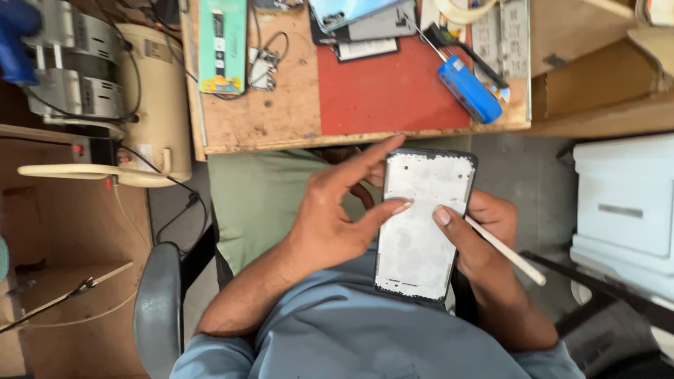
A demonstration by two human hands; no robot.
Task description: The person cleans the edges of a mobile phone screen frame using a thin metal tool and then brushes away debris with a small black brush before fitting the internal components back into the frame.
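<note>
Below the near edge of the counter (281, 133), over the person's lap, a bare phone frame (421, 224) with a pale inner plate and dark rim is held face up, its long axis running from the counter's edge back toward the person's body and leaning only slightly to the right at the top. The right hand (484, 245) cups the frame from beneath and along its right side, thumb pressed on the plate near the right rim; the same closed grip also pinches a thin white stick tool (509, 253), which angles away to the lower right, clear of the plate. The left hand (337, 210) comes in from the frame's left, loosely spread and holding nothing: its forefinger stretches up to touch the top left corner of the frame, while its thumb tip rests on the plate near the middle. Both hands are therefore on the frame, the left reaching across it, the right bearing it. On the counter above lie a red mat (386, 91), a blue cylindrical cell (469, 88) and a green circuit strip (222, 45), all well apart from the hands.
</note>
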